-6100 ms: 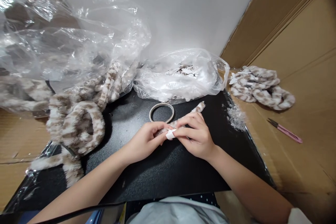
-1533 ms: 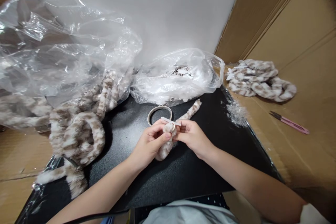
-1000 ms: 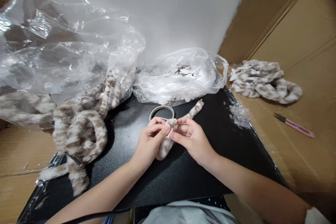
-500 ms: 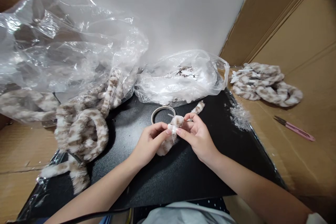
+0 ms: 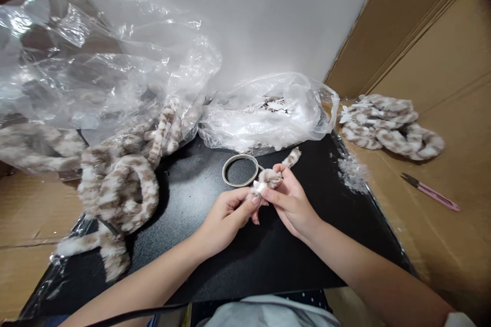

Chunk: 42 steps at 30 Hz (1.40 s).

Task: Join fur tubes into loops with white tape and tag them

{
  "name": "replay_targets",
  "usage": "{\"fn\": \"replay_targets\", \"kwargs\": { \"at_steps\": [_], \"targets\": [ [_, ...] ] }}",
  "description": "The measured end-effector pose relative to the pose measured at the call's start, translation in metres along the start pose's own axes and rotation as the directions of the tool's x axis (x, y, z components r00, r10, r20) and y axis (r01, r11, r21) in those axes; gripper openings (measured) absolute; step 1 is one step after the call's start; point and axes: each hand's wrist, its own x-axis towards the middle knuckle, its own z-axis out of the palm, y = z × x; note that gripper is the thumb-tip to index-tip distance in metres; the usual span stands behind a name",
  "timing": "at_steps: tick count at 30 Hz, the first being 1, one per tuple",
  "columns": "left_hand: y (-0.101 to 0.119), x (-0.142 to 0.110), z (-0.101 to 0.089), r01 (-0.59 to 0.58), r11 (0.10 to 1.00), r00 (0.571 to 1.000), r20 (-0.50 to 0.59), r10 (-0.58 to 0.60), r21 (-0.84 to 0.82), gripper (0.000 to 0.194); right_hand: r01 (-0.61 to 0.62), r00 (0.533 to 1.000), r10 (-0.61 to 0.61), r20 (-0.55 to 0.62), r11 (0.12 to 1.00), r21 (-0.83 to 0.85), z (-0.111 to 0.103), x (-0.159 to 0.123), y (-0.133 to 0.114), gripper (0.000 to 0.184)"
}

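Note:
Above the black tabletop [image 5: 199, 271], my left hand [image 5: 226, 217] and my right hand [image 5: 291, 202] meet at a brown-and-white plush strip [image 5: 271, 179]. Both are closed in pinches on it, fingertips almost touching. Between the thumbs sits a small white piece [image 5: 260, 187] against the fur; whether it is sewn on I cannot tell. My fingers hide much of the strip. Just behind lies a thin pale ring [image 5: 240, 185], close to the held plush. Another furry end [image 5: 293, 156] shows past my right fingers; whether it belongs to the same strip is unclear.
A large clear bag [image 5: 126, 66] of plush pieces lies at left, with furry loops [image 5: 143, 184] spilling out. A second bag [image 5: 238, 130] holds white scraps. At right are a plush pile [image 5: 399, 122], pink-handled snips [image 5: 437, 196], a fluff heap [image 5: 352, 171] and cardboard [image 5: 406, 230].
My hands have turned the plush strip; its lower part, visible below my fingers before, is now mostly hidden by my left hand. Left fingertips have shifted slightly down and right. The ring shows more fully.

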Motion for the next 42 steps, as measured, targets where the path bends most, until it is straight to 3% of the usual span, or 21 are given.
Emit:
{"fn": "replay_targets", "kwargs": {
  "at_steps": [3,8,12,18,25,28,31,32,33,34,35,36,37,38,39,40,41,42],
  "targets": [
    [-0.001,0.002,0.001,0.054,0.983,0.997,0.065,-0.043,-0.174,0.038,0.005,0.999,-0.003,0.053,1.000,-0.027,0.000,-0.001,0.001,0.050],
    [-0.001,0.005,0.002,0.179,0.882,0.979,0.170,-0.115,-0.435,0.034,0.025,0.996,-0.016,0.093,0.995,-0.096,0.000,-0.001,0.001,0.050],
    [-0.002,0.005,0.001,0.222,0.893,0.963,0.229,-0.139,-0.392,0.033,0.004,0.994,0.008,0.112,0.994,-0.105,-0.001,0.000,0.000,0.054],
    [-0.001,0.004,0.000,0.140,0.970,0.985,0.128,-0.115,-0.201,0.034,0.002,0.999,0.004,0.052,0.994,-0.113,-0.005,0.001,0.000,0.057],
    [-0.003,0.006,0.000,0.247,0.891,0.965,0.182,-0.189,-0.381,0.037,0.009,0.997,0.013,0.075,0.958,-0.288,-0.008,0.007,0.001,0.054],
    [-0.002,0.008,-0.001,0.208,0.834,0.978,0.114,-0.174,-0.511,0.031,0.116,0.993,-0.110,0.037,0.928,-0.353,-0.013,0.010,-0.003,0.054],
    [0.000,0.010,-0.003,0.146,0.816,0.989,0.051,-0.141,-0.560,0.028,0.257,0.934,-0.341,-0.102,0.844,-0.471,-0.021,0.011,-0.011,0.030],
    [0.001,0.010,-0.004,0.121,0.816,0.992,0.036,-0.123,-0.566,0.026,0.236,0.939,-0.328,-0.106,0.835,-0.497,-0.024,0.011,-0.014,0.024],
    [0.003,0.010,-0.005,0.092,0.816,0.995,0.019,-0.099,-0.571,0.025,0.158,0.973,-0.222,-0.068,0.847,-0.508,-0.026,0.010,-0.017,0.028],
    [0.004,0.010,-0.006,0.062,0.814,0.997,0.004,-0.073,-0.578,0.024,0.019,1.000,-0.014,0.014,0.858,-0.513,-0.027,0.009,-0.019,0.038],
    [0.006,0.009,-0.007,0.033,0.808,0.999,-0.008,-0.046,-0.588,0.025,-0.160,0.958,0.260,0.122,0.835,-0.527,-0.026,0.007,-0.019,0.047],
    [0.008,0.008,-0.008,0.007,0.797,1.000,-0.013,-0.019,-0.604,0.026,-0.335,0.825,0.520,0.221,0.765,-0.551,-0.024,0.005,-0.018,0.054],
    [0.009,0.007,-0.009,-0.009,0.781,1.000,-0.010,0.004,-0.625,0.028,-0.472,0.654,0.698,0.290,0.677,-0.565,-0.021,0.003,-0.014,0.059],
    [0.011,0.006,-0.009,-0.017,0.760,1.000,-0.001,0.022,-0.650,0.028,-0.568,0.514,0.789,0.337,0.607,-0.555,-0.018,0.000,-0.010,0.060],
    [0.013,0.005,-0.010,-0.018,0.737,0.999,0.015,0.038,-0.676,0.027,-0.635,0.431,0.821,0.373,0.570,-0.521,-0.014,-0.002,-0.004,0.060],
    [0.014,0.004,-0.010,-0.014,0.715,0.998,0.033,0.052,-0.699,0.027,-0.683,0.403,0.821,0.404,0.564,-0.464,-0.010,-0.003,0.003,0.059],
    [0.015,0.003,-0.010,-0.010,0.698,0.997,0.050,0.065,-0.716,0.030,-0.714,0.422,0.798,0.431,0.585,-0.384,-0.006,-0.004,0.009,0.057],
    [0.016,0.002,-0.011,-0.010,0.690,0.995,0.060,0.077,-0.724,0.032,-0.724,0.478,0.754,0.451,0.628,-0.283,-0.004,-0.003,0.014,0.055]
  ]
}}
